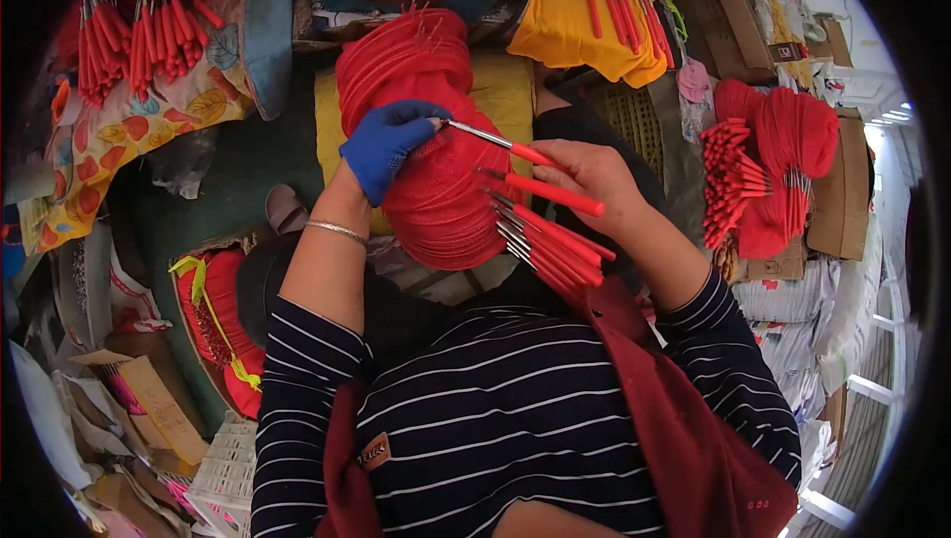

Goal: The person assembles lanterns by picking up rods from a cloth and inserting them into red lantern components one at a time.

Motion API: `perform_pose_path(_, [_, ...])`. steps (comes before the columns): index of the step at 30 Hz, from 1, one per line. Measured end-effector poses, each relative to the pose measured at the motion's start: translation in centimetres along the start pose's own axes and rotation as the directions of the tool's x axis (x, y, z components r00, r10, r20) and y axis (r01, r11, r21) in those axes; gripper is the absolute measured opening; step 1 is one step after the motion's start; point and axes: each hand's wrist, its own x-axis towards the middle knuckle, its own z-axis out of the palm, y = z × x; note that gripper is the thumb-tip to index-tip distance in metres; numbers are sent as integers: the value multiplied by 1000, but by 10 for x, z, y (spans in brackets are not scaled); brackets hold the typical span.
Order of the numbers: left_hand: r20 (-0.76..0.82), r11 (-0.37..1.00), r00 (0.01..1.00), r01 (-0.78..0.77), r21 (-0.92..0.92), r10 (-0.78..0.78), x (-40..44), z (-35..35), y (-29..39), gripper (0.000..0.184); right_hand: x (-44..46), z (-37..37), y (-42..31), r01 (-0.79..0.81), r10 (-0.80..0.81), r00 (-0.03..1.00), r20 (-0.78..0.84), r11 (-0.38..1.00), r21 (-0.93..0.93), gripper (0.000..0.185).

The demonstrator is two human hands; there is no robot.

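Note:
My left hand (pixel 384 150), in a blue glove with bare fingertips, pinches the metal end of a red-handled rod (pixel 495 139). My right hand (pixel 602 181) is closed around the red handle of that same rod. Beneath my hands lies a bundle of red mesh cloth (pixel 436 211), gathered in stacked, ring-like folds. Another red-handled rod (pixel 555 191) sticks out just below my right hand. A fan of several more red-handled rods (pixel 560 251) rests against the bundle's lower right side, close to my body.
Several red-handled rods (pixel 149 38) lie on a leaf-patterned cloth at upper left. More rods (pixel 624 13) rest on a yellow cloth (pixel 555 18). At right are red mesh bundles (pixel 792 142) with rods. A white crate (pixel 226 469) and cardboard box (pixel 158 404) stand lower left.

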Motion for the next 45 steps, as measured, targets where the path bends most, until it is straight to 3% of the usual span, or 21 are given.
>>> perform_pose_path(5, [-23,999,999,33,-14,-33,-1,4,4,20,2,-2,-2,-16,15,1000,19,1000,9,24])
perform_pose_path(7, [-45,996,997,72,60,-70,-2,8,7,20,2,-2,-5,-54,53,998,23,998,31,24])
perform_pose_path(10, [-32,999,999,27,-20,-27,1,2,1,20,-2,-1,-7,-40,40,999,-5,994,105,25])
perform_pose_path(17, [-40,999,999,30,-12,-30,3,4,0,21,-1,2,1,-56,59,998,-20,986,155,25])
perform_pose_path(19, [-43,999,998,35,10,-34,2,5,0,21,2,-5,-1,7,-9,1000,-17,995,-100,26])
perform_pose_path(20, [-45,999,998,35,9,-35,2,5,0,21,4,-9,-4,8,-10,1000,-15,995,-99,26])
perform_pose_path(22, [-42,999,999,32,3,-32,1,5,-1,21,8,-19,-11,75,-94,995,-41,939,-334,27])
perform_pose_path(26, [-43,999,999,17,-37,-19,2,3,-2,20,17,-28,-7,157,-181,983,-24,904,-398,26])
perform_pose_path(31, [-53,999,998,25,-31,-26,2,4,1,19,15,-15,6,179,-210,973,-98,950,-256,26])
perform_pose_path(35, [-37,998,998,43,43,-42,5,3,-5,19,15,-13,2,185,-223,967,-127,948,-258,22])
perform_pose_path(37, [-20,995,1000,1,100,1,6,5,-9,18,17,-24,-19,154,-193,980,-39,875,-459,17])
perform_pose_path(38, [-17,995,1000,1,101,0,5,7,-10,18,20,-30,-32,151,-191,981,-42,875,-459,17])
perform_pose_path(40, [-37,928,994,-79,365,99,0,16,-12,22,26,-39,-54,294,-225,955,191,674,-678,22])
perform_pose_path(41, [-30,927,995,-82,366,100,-2,21,-17,22,28,-36,-57,288,-221,957,186,674,-680,22])
perform_pose_path(43, [3,765,918,-333,551,397,-6,30,-32,29,36,-28,-64,422,-273,906,323,618,-663,22])
perform_pose_path(44, [9,762,917,-337,552,399,-8,35,-34,29,42,-20,-64,477,-249,875,416,598,-644,23])
perform_pose_path(45, [36,715,940,-282,640,338,-10,39,-34,32,48,-15,-66,463,-243,882,404,603,-649,23])
